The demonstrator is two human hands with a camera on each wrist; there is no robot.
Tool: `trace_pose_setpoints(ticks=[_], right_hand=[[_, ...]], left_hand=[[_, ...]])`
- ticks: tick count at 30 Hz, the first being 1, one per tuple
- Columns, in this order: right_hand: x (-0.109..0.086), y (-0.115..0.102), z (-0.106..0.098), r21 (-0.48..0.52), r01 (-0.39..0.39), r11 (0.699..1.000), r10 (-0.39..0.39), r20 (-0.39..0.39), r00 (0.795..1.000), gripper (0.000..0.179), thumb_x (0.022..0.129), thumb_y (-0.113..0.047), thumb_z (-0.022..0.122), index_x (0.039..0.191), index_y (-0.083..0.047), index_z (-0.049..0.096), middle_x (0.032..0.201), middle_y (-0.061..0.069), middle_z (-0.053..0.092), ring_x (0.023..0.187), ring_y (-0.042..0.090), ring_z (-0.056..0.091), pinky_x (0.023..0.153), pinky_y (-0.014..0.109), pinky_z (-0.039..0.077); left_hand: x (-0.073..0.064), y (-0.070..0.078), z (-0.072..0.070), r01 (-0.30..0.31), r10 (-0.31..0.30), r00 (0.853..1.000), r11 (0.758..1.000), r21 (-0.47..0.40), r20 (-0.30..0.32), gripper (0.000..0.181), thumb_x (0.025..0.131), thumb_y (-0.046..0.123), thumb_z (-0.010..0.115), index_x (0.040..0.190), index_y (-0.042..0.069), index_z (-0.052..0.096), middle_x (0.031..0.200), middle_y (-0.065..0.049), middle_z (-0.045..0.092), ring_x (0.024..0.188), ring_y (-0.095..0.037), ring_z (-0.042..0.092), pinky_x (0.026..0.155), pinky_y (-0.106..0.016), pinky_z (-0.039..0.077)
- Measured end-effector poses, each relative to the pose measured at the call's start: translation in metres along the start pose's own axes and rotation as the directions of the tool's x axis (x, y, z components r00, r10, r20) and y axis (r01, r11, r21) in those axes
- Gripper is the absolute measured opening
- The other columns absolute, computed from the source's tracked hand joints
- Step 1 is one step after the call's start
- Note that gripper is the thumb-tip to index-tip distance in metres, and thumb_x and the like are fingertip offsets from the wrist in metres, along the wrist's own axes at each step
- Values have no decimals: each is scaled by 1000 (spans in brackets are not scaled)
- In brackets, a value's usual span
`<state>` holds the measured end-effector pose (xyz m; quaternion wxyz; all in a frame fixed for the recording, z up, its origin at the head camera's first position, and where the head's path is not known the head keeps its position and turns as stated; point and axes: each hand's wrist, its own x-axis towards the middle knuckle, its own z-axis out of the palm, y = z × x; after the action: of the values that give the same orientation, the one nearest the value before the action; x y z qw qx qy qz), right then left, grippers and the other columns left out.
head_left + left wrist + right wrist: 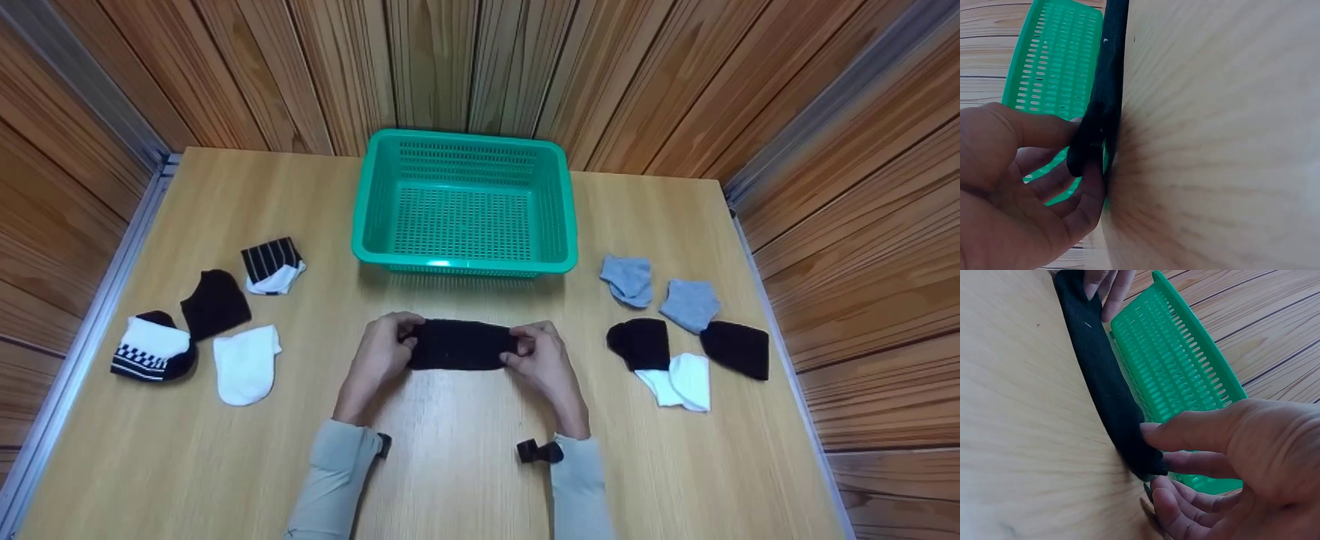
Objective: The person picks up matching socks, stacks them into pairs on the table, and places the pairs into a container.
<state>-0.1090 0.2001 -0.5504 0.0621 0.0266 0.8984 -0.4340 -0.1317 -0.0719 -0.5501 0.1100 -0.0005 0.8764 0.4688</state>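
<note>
A dark black sock [461,345] lies flat and lengthwise across the middle of the table, just in front of the basket. My left hand [381,351] pinches its left end between thumb and fingers. At the opposite end, my right hand [546,361] pinches the fabric the same way. In the left wrist view, the thumb of the left hand [1022,180] presses on the sock [1109,67] while a fingertip sits under its edge. The right wrist view shows the sock [1100,371] stretching between both hands, close over the tabletop.
Behind the sock stands a green plastic basket [465,265] with nothing in it. On the left lie a striped sock [270,259], a black one [216,305], a patterned one [154,349] and a white one [246,365]. Grey socks [628,281], black socks [735,350] and white socks [690,381] lie right.
</note>
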Motion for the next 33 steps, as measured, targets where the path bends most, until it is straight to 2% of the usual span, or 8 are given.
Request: trace_pose_setpoints(ticks=[5,10,18,24,30,33], right_hand=[[1,2,1,-65,31,997,-31,0,1000,43,86,-6,83,127,-1,72,116,12,56,94,20,55,91,37,49],[1,3,2,-80,46,996,-46,1,999,43,86,-5,83,128,-4,72,118,11,53,92,19,53,91,36,47],[1,5,2,-80,70,994,-70,6,998,41,89,-5,80,128,-6,72,120,11,53,95,19,54,89,33,46],[0,8,-1,-67,60,996,-59,11,998,41,90,-5,79,130,-7,71,124,12,53,100,22,55,92,35,46],[-1,9,-7,7,28,1000,-28,33,999,41,89,-7,79,130,-7,71,125,13,54,90,18,58,86,29,47],[-2,9,-8,36,13,999,-15,41,999,42,89,-8,79,130,-8,71,125,13,55,89,16,60,85,27,48]], left_hand=[[-2,-3,-2,0,-1,1000,999,34,8,34,96,-7,64,125,7,74,117,-13,69,111,-28,63,101,-46,53],[-4,-6,-5,-8,7,1000,998,66,16,32,96,-4,66,125,7,74,111,-11,63,102,-25,58,94,-41,51],[-5,-8,-11,14,-19,998,996,90,54,35,97,-2,67,129,10,72,114,-11,61,100,-24,55,92,-40,49],[-6,-5,-10,21,-27,997,996,85,78,37,97,-2,66,131,11,71,115,-10,60,101,-25,53,92,-40,48],[-6,-4,-9,-35,28,997,993,113,66,34,98,0,65,129,10,71,110,-9,61,99,-23,53,92,-41,49],[-6,-3,-9,-42,36,998,992,118,54,30,99,4,67,128,9,71,109,-9,64,100,-23,56,93,-43,50]])
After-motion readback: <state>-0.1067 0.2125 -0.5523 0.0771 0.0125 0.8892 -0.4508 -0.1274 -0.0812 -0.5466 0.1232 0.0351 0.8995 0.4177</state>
